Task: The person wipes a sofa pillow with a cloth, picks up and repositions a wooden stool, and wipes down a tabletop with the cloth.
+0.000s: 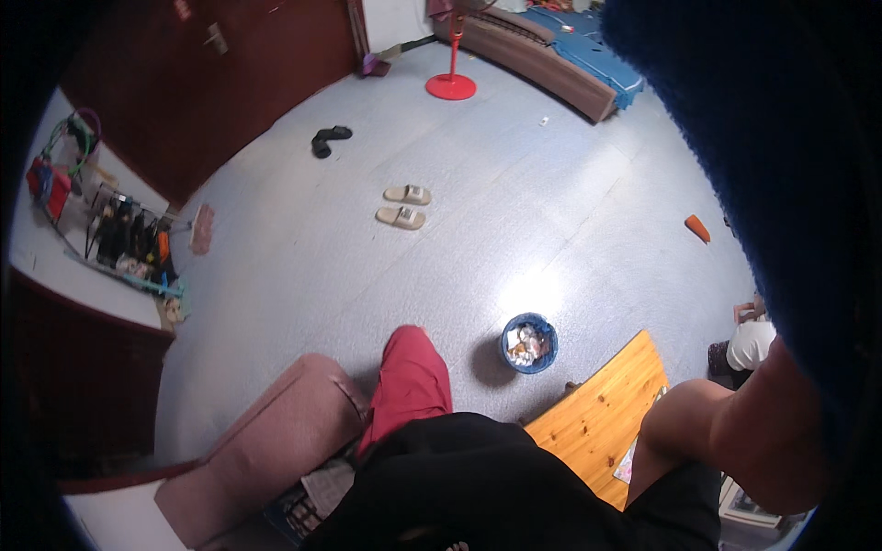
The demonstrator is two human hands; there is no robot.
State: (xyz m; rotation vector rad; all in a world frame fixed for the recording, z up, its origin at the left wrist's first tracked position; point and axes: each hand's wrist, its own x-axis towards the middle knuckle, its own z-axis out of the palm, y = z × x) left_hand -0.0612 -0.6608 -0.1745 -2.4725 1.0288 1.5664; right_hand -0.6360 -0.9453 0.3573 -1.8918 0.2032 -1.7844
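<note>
Both my hands are out of view. My bent bare right arm (689, 420) rises at the right edge, and its hand cannot be seen. A dark blue fuzzy cloth (730, 89) hangs close to the camera and covers the upper right. Below me are my black top (468, 482) and a leg in red cloth (415, 379). On the floor ahead stands a blue waste bin (529, 372) holding crumpled rubbish (527, 344). A knotty wooden tabletop (592, 420) lies to my right, with printed paper (626, 465) partly behind my arm.
A pinkish sofa arm (282, 413) is at my left. Beige slippers (401, 217) and black shoes (322, 146) lie on the grey floor (310, 262). Farther off stand a red fan base (451, 87) and a brown sofa (537, 65). Another person (752, 344) is partly visible at right.
</note>
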